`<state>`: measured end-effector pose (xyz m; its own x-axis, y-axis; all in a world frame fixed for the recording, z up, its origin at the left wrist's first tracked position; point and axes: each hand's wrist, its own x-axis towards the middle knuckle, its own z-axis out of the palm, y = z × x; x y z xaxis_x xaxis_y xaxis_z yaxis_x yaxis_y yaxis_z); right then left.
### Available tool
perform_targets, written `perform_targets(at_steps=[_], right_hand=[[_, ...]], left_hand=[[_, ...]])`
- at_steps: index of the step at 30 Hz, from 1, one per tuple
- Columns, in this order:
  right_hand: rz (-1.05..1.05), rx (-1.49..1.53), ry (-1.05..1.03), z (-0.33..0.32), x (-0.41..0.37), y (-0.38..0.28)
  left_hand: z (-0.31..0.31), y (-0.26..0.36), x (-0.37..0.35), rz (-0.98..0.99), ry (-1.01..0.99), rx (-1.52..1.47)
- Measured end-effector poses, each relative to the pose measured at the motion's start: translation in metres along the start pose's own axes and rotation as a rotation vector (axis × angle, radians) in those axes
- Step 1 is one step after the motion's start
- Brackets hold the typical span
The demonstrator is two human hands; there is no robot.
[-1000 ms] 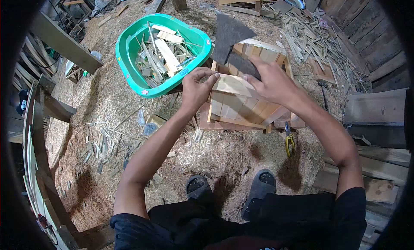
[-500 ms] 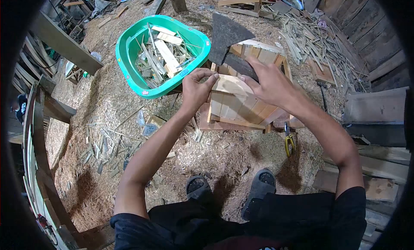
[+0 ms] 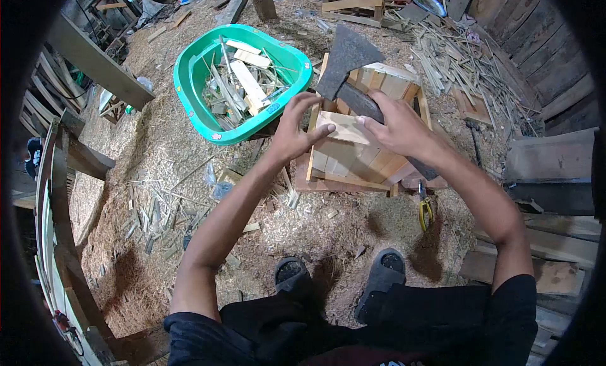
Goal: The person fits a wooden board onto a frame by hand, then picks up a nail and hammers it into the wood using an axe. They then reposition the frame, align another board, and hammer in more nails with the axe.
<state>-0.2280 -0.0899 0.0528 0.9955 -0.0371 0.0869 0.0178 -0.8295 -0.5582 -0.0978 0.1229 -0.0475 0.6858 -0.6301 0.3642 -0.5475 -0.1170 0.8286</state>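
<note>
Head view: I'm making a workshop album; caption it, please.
Left hand at a wood strip, right hand gripping a hatchet.

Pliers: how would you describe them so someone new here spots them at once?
Find the slatted wooden box in front of the person, then look just off its near right corner, beyond and to the right of the right sandal. There lie the pliers, whose bright yellow handles stand out from the brown shavings and dull wood scraps.
</note>
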Motion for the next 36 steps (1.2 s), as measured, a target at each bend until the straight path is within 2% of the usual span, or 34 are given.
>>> perform_targets(at_steps=[2,6,9,14,17,23,26,30,33,36], right_hand=[[-0.012,0.035,0.025,0.004,0.0,0.003],[-0.003,0.031,-0.032,0.004,-0.002,0.001],[-0.137,-0.01,0.009,0.004,0.0,0.001],[-0.08,-0.058,-0.04,-0.002,0.001,-0.01],[-0.083,-0.056,-0.06,-0.002,0.002,-0.011],[-0.06,-0.029,-0.033,-0.012,0.01,-0.017],[-0.086,-0.041,-0.025,-0.008,0.01,-0.015],[-0.102,-0.084,-0.075,-0.005,0.009,-0.007],[-0.122,-0.086,-0.016,-0.011,0.011,-0.011],[-0.053,-0.043,0.002,-0.015,0.013,-0.016]], left_hand=[[-0.006,0.0,0.002,0.024,-0.093,0.052],[-0.004,-0.007,0.004,-0.047,-0.072,-0.027],[-0.006,-0.002,0.004,-0.06,-0.068,0.043],[-0.015,-0.002,0.008,-0.066,-0.134,0.141],[-0.023,-0.001,0.014,0.036,-0.226,0.097],[-0.024,0.002,0.011,-0.114,-0.221,0.053],[-0.027,0.007,0.013,-0.118,-0.242,0.109],[-0.025,-0.001,0.014,-0.139,-0.25,0.036],[-0.025,0.0,0.01,-0.119,-0.239,0.082],[-0.025,0.002,0.013,-0.124,-0.248,0.025]])
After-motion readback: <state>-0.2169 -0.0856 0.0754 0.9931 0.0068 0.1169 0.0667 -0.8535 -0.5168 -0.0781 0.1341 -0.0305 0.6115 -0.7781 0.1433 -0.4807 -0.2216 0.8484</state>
